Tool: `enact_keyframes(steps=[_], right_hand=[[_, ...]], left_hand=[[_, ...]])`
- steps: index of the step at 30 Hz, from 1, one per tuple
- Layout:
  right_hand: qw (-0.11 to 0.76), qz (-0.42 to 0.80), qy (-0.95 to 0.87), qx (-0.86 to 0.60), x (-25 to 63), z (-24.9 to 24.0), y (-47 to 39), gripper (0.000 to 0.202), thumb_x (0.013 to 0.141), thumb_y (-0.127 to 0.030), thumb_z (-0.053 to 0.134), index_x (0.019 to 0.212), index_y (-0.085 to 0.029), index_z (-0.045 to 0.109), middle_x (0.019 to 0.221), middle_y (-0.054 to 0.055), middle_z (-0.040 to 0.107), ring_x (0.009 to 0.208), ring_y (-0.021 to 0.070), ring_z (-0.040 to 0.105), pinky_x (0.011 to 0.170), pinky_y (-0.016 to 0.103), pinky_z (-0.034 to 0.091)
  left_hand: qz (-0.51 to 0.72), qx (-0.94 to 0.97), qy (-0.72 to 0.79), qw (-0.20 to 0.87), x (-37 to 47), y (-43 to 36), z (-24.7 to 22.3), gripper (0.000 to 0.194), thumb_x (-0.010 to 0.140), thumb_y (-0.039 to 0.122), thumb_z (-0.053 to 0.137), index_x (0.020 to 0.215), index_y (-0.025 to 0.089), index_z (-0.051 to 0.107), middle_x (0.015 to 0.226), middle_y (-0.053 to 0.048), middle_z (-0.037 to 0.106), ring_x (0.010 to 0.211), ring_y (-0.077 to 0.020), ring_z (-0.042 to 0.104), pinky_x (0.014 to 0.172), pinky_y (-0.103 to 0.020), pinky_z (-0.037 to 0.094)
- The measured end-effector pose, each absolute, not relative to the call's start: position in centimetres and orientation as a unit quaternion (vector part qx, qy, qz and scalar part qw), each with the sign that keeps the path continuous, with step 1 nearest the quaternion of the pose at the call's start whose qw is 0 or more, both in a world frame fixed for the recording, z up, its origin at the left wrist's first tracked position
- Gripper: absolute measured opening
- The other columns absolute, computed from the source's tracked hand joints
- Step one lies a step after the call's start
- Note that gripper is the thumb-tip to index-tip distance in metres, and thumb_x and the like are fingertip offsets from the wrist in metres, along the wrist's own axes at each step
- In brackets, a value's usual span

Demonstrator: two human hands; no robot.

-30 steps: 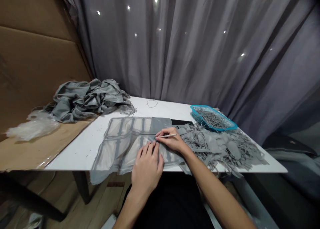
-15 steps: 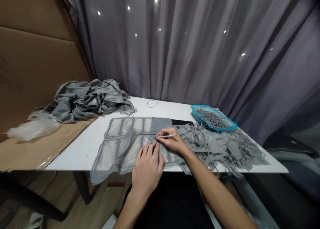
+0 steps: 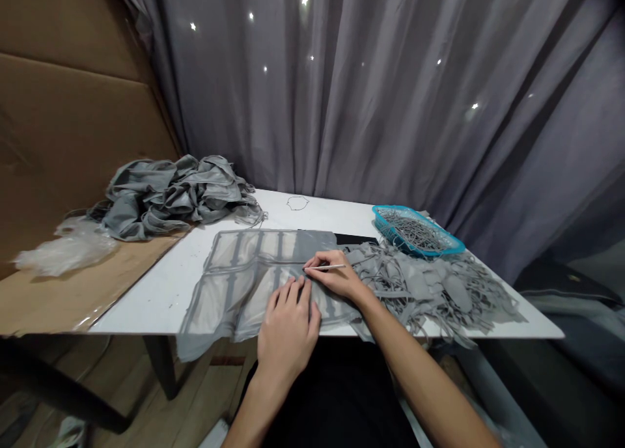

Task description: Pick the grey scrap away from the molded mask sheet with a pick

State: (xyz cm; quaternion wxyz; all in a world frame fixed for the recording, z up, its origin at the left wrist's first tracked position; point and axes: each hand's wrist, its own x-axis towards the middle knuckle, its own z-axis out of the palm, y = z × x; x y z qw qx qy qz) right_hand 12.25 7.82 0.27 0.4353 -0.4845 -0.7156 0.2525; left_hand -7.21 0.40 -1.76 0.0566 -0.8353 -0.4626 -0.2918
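Note:
A sheer grey fabric piece [image 3: 229,266] with darker bands lies flat on the white table, its front edge hanging over the table's edge at the left. My left hand [image 3: 288,318] rests on the fabric, palm down, fingers a little apart and holding nothing. Just right of it, my right hand [image 3: 334,275] pinches a thin white pen-like tool [image 3: 327,266], its tip low over or on the fabric near my left fingertips; whether it touches cannot be made out. A black flat item [image 3: 359,239] shows partly behind the fabric.
Tangled grey strips and scraps [image 3: 430,285] lie right of my right hand. Behind them is a blue basket [image 3: 456,246] of thin grey strands. Crumpled grey fabric [image 3: 170,197] and clear plastic [image 3: 68,246] sit at left beside cardboard [image 3: 73,122]. A thin dark loop [image 3: 297,203] lies near the back.

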Motion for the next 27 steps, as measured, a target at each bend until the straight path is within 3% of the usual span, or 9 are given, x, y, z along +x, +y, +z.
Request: enact_keyframes(steps=[27], right_hand=[[0.433,0.251,-0.709,-0.497,12.16,0.31,7.80,0.010,0.089,-0.017,0.083,0.080,-0.021,0.081,0.093,0.004,0.088,0.080,0.0205,0.079,0.077,0.030,0.057]], left_hand=[[-0.308,-0.832,-0.458,0.062,-7.09,0.44,-2.08,0.044,0.109,0.024,0.053,0.146,0.015,0.074,0.147,-0.014,0.077,0.138,-0.0348,0.070,0.119,-0.053,0.054]])
